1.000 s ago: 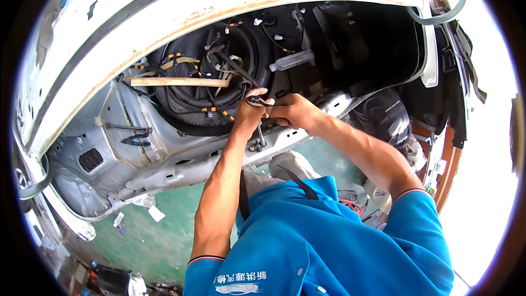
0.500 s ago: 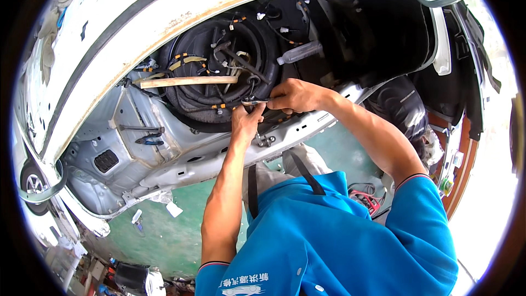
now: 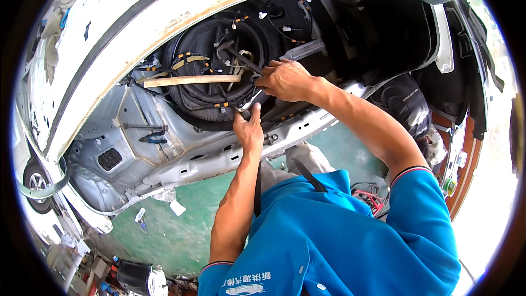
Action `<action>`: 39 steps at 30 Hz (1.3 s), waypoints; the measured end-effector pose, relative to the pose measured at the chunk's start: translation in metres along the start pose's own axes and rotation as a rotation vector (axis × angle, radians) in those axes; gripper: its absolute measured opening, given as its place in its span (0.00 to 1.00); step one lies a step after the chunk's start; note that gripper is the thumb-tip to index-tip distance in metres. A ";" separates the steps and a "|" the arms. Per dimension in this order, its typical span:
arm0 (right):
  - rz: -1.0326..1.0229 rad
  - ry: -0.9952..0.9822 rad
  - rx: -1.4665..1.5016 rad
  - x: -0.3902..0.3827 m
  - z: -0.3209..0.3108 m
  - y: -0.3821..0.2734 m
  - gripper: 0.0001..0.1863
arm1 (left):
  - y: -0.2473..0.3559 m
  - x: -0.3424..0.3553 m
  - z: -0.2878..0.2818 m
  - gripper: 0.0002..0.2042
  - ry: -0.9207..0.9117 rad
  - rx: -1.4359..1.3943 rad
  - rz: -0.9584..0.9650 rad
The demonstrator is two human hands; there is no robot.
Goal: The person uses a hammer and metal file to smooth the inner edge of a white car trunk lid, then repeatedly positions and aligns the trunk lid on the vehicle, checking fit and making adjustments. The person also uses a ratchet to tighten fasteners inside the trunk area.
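Silver wrench [image 3: 252,99], gripped at both ends by two bare hands, above the near edge of an open car trunk [image 3: 203,164]. The left hand [image 3: 249,130] reaches straight up from the lower edge of the view, its fingers wrapped narrowly around the wrench's lower end and its thumb pointing forward. The right hand [image 3: 289,80] comes in from the right with the elbow bent and the back of the hand upward; its curled fingers are closed on the wrench's upper end, though the fingertips are partly hidden. The wrench slants between them, over the near side of the spare tyre [image 3: 211,122]

The person wears a bright blue shirt [image 3: 356,230] with white writing and a car outline [image 3: 246,289] on it, seen upside down. A black shiny item [image 3: 404,101] at the right carries small pale print, too small to read

The trunk holds the spare tyre, lying flat. Across it lie a pale wooden stick [image 3: 192,80] and a hammer [image 3: 244,61], among loose wires with orange tape. Just beyond the right hand lies a clear plastic bottle [image 3: 303,50]; its contents cannot be made out. Blue-handled pliers [image 3: 154,139] rest on the bare metal to the left
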State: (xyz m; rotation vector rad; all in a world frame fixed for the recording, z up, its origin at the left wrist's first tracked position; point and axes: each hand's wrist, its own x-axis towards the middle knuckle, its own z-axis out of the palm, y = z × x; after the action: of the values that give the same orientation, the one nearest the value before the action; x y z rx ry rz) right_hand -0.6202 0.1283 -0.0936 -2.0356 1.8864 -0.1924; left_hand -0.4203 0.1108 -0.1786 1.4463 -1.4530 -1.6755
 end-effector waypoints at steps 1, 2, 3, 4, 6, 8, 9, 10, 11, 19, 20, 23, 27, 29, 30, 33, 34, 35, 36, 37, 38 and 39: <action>-0.018 0.056 -0.017 0.002 0.006 0.001 0.15 | 0.004 -0.001 -0.001 0.14 -0.019 0.010 -0.063; 0.069 -0.070 0.083 0.000 0.010 0.003 0.16 | 0.007 0.000 0.000 0.14 -0.010 0.027 -0.061; 0.143 -0.202 0.182 0.004 -0.001 -0.007 0.16 | 0.008 0.005 -0.003 0.13 0.013 0.041 -0.062; 0.219 -0.335 0.280 0.007 -0.014 -0.019 0.17 | 0.008 0.008 -0.004 0.13 0.035 0.055 -0.064; 0.185 -0.515 0.798 -0.001 -0.012 -0.044 0.21 | -0.026 0.019 0.005 0.10 0.090 -0.171 0.170; 0.426 -0.426 0.926 -0.012 -0.016 -0.096 0.27 | -0.022 0.019 0.005 0.10 -0.034 0.110 0.138; 0.291 -0.218 0.787 -0.021 0.011 -0.112 0.30 | -0.024 0.011 0.017 0.11 0.048 -0.044 0.190; 0.461 -0.199 0.935 -0.018 0.009 -0.116 0.30 | -0.020 0.013 0.016 0.10 -0.022 -0.074 0.188; 0.642 -0.147 1.088 -0.016 0.008 -0.122 0.30 | -0.015 0.012 0.014 0.10 -0.099 -0.101 0.178; 0.294 -0.406 -0.043 0.004 -0.015 -0.012 0.14 | 0.006 0.047 -0.024 0.17 -0.702 -0.298 -0.345; 0.295 -0.453 -0.045 0.005 -0.013 -0.014 0.15 | 0.002 0.047 -0.023 0.17 -0.688 -0.306 -0.342; 0.310 -0.432 0.298 0.003 -0.025 -0.040 0.19 | 0.002 0.043 -0.026 0.17 -0.589 -0.338 -0.314; 0.466 -0.373 0.691 -0.004 -0.017 -0.074 0.26 | 0.006 0.030 -0.024 0.13 -0.368 -0.308 -0.258; 0.737 -0.502 1.118 0.001 -0.041 -0.076 0.23 | -0.037 0.030 -0.009 0.11 -0.066 -0.174 -0.032; 0.790 -0.539 1.299 -0.005 -0.031 -0.064 0.21 | -0.015 0.019 0.000 0.13 0.045 -0.084 0.082; 0.886 -0.588 1.667 -0.012 -0.019 -0.057 0.17 | -0.014 0.017 0.007 0.11 0.040 -0.096 0.090; 0.934 -0.485 1.846 -0.015 -0.011 -0.061 0.12 | -0.017 0.022 0.005 0.09 -0.023 -0.160 0.064; 0.926 -0.354 1.822 -0.019 -0.002 -0.071 0.11 | -0.020 0.027 -0.001 0.07 -0.162 -0.300 0.050; 0.910 -0.224 1.794 -0.022 0.006 -0.087 0.09 | -0.025 0.030 -0.001 0.06 -0.196 -0.262 0.062; 1.075 -0.012 1.779 -0.012 -0.001 -0.122 0.08 | -0.030 0.038 -0.001 0.05 -0.231 -0.226 0.081; 1.251 0.215 1.746 -0.001 -0.007 -0.160 0.07 | -0.034 0.038 -0.004 0.05 -0.280 -0.190 0.090; 1.242 0.277 1.760 0.009 -0.003 -0.174 0.08 | -0.031 0.041 -0.013 0.06 -0.298 -0.098 0.071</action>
State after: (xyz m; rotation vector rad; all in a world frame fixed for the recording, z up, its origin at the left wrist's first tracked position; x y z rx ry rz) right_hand -0.4576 0.1271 -0.0314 0.3251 1.5249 -1.1811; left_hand -0.4133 0.0804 -0.2212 1.1149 -1.5297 -1.9518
